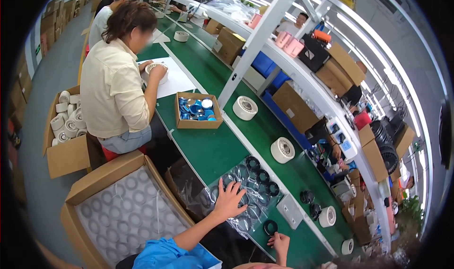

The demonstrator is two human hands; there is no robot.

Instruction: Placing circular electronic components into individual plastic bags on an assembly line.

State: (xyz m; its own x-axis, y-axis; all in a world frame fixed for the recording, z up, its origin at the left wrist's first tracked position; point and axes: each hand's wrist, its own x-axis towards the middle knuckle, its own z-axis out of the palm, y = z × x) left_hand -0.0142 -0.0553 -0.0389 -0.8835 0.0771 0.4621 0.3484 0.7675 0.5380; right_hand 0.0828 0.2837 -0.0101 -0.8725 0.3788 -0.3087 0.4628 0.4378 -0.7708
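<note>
My left hand (pixel 229 201) lies with fingers spread on a clear plastic bag (pixel 242 223) full of black rings. Several more black rings (pixel 253 163) show at the bag's far end; whether each lies in it or on top, I cannot tell. Closer to me, on the right, my right hand (pixel 280 243) is closed, its fingertips at the lower edge of a single black ring (pixel 270 228) at the green table's near edge. Just beyond that ring sits a flat grey box (pixel 289 211).
At left stands an open carton (pixel 75 196) of rings under clear film. A small box (pixel 198 124) holds blue and silver discs. White round housings (pixel 283 150) stand along the green belt beside a metal rail. Further left, a co-worker (pixel 118 79) handles a white housing.
</note>
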